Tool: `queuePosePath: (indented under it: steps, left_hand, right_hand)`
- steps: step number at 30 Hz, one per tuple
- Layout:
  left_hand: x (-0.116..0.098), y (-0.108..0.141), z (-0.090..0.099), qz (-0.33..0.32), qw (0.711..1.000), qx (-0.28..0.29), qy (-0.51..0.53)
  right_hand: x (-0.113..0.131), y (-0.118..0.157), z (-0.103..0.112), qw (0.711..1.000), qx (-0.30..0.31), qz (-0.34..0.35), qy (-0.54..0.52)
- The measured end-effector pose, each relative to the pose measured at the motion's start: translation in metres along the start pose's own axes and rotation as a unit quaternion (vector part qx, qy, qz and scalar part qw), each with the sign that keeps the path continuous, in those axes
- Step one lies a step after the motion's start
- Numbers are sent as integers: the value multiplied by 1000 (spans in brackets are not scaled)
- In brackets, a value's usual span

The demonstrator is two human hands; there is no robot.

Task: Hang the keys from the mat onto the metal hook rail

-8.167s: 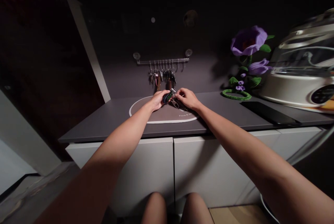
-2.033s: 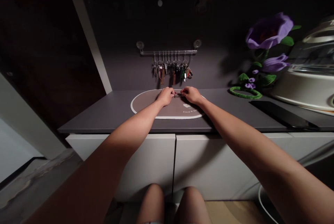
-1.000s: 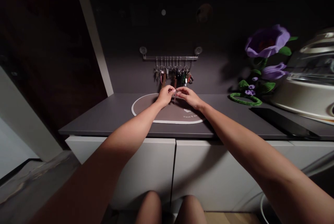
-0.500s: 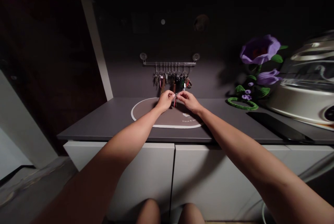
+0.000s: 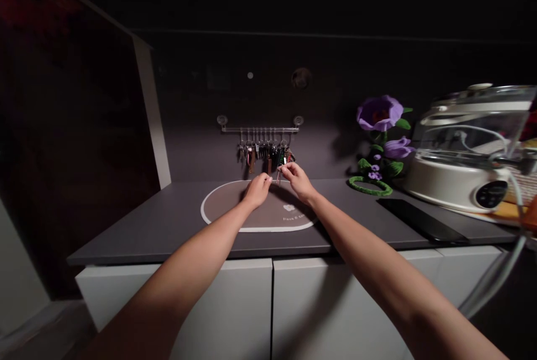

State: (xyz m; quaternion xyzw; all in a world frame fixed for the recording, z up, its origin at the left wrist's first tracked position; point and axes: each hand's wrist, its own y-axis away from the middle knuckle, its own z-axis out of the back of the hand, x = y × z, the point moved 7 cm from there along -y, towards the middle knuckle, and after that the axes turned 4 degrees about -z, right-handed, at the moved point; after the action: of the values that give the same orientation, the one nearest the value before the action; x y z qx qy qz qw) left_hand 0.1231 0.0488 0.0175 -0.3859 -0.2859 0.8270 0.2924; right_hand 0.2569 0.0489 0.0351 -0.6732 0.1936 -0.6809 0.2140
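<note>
The right hand [image 5: 296,180] pinches a small, thin metal key [image 5: 278,177] between thumb and fingertips, with the key hanging down from the grip. The key sits between the two hands, just below and in front of the hanging bunches of keys [image 5: 265,153], and it is not touching the mat. The left hand [image 5: 257,190] is curled with the knuckles up, close beside the key and above the mat. Whether it is holding anything cannot be told from this view.

The bunches of keys, some with brown leather tags, hang in a row from small hooks on a clear rail [image 5: 260,129], which is stuck to the dark wall [image 5: 197,153] with round suction cups. Under the hands lies an oval brown mat [image 5: 222,209] with a white edge, on a dark grey counter [image 5: 126,242] above white cupboard doors [image 5: 226,309]. To the right stand a purple fake flower [image 5: 380,114] and a green ring [image 5: 369,186], then a black phone [image 5: 419,219] and a white cooker with a clear lid [image 5: 457,170]
</note>
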Motion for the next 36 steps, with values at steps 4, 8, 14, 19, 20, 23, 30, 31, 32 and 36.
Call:
queuePosePath:
  steps: [4,8,14,19,20,23,30,31,32,36]
  left_hand:
    - [0,1,-2,-2,999,11,-34]
    - [3,2,-4,9,999,23,-48]
    - [1,3,-5,9,998,33,-46]
    - [2,2,-5,16,999,33,-35]
    - [2,2,-6,18,999,33,-33]
    - [4,2,-7,23,999,31,-27]
    - [7,2,-6,29,999,30,-20]
    - [7,2,-6,30,999,31,-22]
    - [7,2,-6,31,999,32,-23]
    - [8,2,-6,30,999,32,-25]
  right_hand:
    - [3,-8,13,994,-60,-53,-78]
    - [12,-27,29,986,-109,-74,-101]
    - [26,-59,47,981,-153,-97,-75]
    - [28,-75,48,977,-168,-113,-60]
    - [28,-78,47,977,-172,-115,-56]
    - [28,-84,46,975,-182,-123,-47]
    - [20,-90,48,969,-192,-151,-38]
    - [18,-90,48,969,-187,-155,-38]
    - [15,-90,48,970,-184,-158,-39]
    - [7,-87,51,969,-187,-158,-28]
